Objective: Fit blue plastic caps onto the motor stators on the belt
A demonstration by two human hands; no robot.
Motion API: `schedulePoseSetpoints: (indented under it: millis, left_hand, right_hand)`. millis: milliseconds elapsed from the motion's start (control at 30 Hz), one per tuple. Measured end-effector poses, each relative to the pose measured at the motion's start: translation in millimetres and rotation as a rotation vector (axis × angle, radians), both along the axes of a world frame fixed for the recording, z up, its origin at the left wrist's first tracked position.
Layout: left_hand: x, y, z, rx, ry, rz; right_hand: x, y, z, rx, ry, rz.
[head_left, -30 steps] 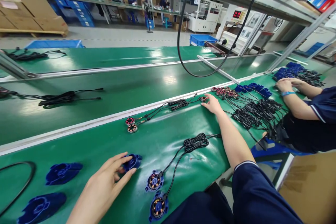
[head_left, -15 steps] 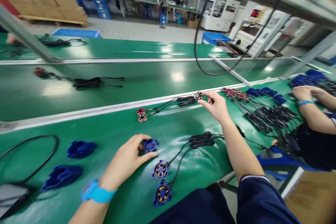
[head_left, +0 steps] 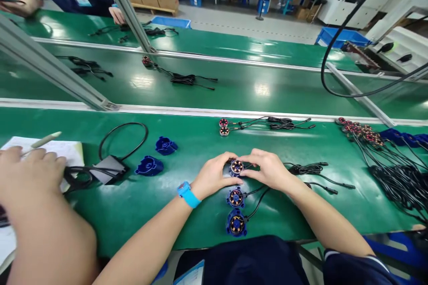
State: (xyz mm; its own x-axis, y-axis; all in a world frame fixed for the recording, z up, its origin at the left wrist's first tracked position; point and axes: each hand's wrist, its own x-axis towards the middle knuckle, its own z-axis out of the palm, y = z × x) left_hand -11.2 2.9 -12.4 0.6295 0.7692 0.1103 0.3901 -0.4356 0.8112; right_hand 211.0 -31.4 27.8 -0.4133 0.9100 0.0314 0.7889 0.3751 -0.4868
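Note:
My left hand [head_left: 212,174], with a blue wristband, is closed round the left side of a small blue plastic housing. My right hand [head_left: 269,169] pinches a round motor core with copper windings [head_left: 237,167], which sits at the top of that housing; whether it is fully seated I cannot tell. Just below lie two blue housings with copper-wound cores inside, a nearer one [head_left: 236,223] and a farther one [head_left: 236,197], their black leads running right. Beyond my hands are two loose motor cores [head_left: 224,127] with a bundled cable [head_left: 281,123].
Two blue housings [head_left: 149,166] lie to the left, beside a dark box with a looped cable [head_left: 109,169]. A co-worker's hand [head_left: 33,171] rests on paper at far left. Many cabled cores [head_left: 361,131] are heaped at right. A metal rail [head_left: 187,110] runs behind.
My right hand has brought the motor core from the back of the bench to the housing in my left hand. My view has swung left, and a co-worker's arm now shows there.

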Motion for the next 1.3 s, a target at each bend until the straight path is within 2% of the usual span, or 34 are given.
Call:
schedulePoseSetpoints:
  millis: [433, 700, 900, 1167, 1233, 1300]
  left_hand:
    - [-2.6, -2.6, -0.9, -0.066, -0.024, 0.02]
    - [-1.8, -3.5, -2.3, -0.054, -0.018, 0.035]
    - [-1.6, -5.1, -2.1, -0.071, -0.014, 0.041]
    - [-3.8, -0.7, -1.5, -0.112, -0.065, 0.047]
    - [-4.4, -0.5, -2.2, -0.113, -0.066, 0.052]
    - [-4.5, -0.9, -3.3, -0.108, -0.075, 0.048]
  right_hand:
    - [10.7, -6.7, 1.2, 0.09, -0.164, 0.045]
    - [2.4, -8.5, -1.3, 0.165, -0.224, 0.04]
    - [1.1, -8.9, -0.8, 0.038, -0.196, 0.03]
    - [1.3, -1.2, -13.3, -0.185, 0.154, -0.045]
    - [1.5, -0.6, -14.3, -0.171, 0.124, -0.033]
    - [1.3, -2.7, -13.4, -0.081, 0.033, -0.003]
